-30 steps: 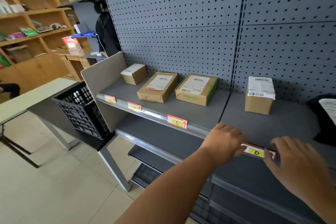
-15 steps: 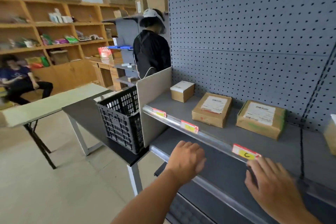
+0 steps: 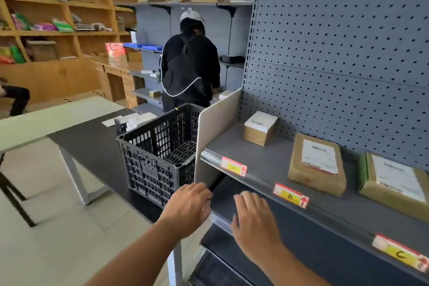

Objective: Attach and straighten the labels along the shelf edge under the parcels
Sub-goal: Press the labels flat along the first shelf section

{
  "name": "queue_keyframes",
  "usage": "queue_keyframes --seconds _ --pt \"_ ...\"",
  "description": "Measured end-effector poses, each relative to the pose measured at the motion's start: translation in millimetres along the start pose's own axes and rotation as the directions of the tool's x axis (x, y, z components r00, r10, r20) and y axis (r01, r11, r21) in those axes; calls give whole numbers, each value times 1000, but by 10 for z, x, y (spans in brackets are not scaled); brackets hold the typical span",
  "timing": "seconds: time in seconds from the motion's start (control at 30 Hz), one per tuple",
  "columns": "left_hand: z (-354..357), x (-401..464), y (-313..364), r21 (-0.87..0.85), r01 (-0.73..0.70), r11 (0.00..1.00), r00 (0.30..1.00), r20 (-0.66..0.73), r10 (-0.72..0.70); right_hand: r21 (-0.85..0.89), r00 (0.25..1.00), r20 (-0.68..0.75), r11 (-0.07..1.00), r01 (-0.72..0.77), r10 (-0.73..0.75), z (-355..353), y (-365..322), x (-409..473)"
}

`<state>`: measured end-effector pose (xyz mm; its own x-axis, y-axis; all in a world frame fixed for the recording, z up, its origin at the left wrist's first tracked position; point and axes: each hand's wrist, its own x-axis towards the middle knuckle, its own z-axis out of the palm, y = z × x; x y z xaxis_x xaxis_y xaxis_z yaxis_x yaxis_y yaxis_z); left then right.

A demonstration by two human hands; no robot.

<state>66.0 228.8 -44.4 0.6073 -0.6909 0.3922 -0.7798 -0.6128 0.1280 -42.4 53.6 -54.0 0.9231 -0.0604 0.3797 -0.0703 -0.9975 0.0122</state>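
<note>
From the head camera, both hands sit low in the middle of the frame, at the left end of the lower shelf edge (image 3: 220,219). The left hand (image 3: 188,206) has its fingers loosely curled against the shelf's corner and holds nothing I can see; the right hand (image 3: 253,218) lies flat with its fingers spread on the lower shelf, its grip empty as well.

The labels are one level up, on the clear rail (image 3: 257,179) along the upper shelf's front. Label A (image 3: 233,166) sits near the left end, label B (image 3: 290,195) right of centre, and label C (image 3: 400,253) at the lower right, where it looks slightly skewed. Above them stand a small parcel (image 3: 260,127), a flat parcel (image 3: 316,165) and a green-taped parcel (image 3: 394,181).

I'd judge this a checking pass along the row. The next move calls for lifting the hands to label A, just above them, and pressing it square in the rail.

A black crate (image 3: 157,153) stands on the dark table (image 3: 92,141) in the left centre, hard against the shelf's beige end panel (image 3: 218,127), crowding the left approach. A person in black (image 3: 189,65) works at the far shelving in the upper centre, well apart.
</note>
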Motion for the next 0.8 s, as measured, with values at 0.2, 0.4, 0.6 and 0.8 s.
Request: queue_keyframes --seconds 0.2,0.4,0.6,0.8 --pt "207 745 -208 -14 -132 991 991 27 132 7 993 -50 994 -107 108 248 -65 758" --pt "357 1154 -430 -57 -263 963 965 -16 263 -75 962 52 962 -263 267 425 -148 935" --pt "515 1195 -634 -14 -381 925 922 -84 378 -145 920 142 927 -344 364 494 -285 886" --pt "799 1091 -725 -63 -427 902 900 -131 416 -220 915 192 924 -313 355 483 -396 863"
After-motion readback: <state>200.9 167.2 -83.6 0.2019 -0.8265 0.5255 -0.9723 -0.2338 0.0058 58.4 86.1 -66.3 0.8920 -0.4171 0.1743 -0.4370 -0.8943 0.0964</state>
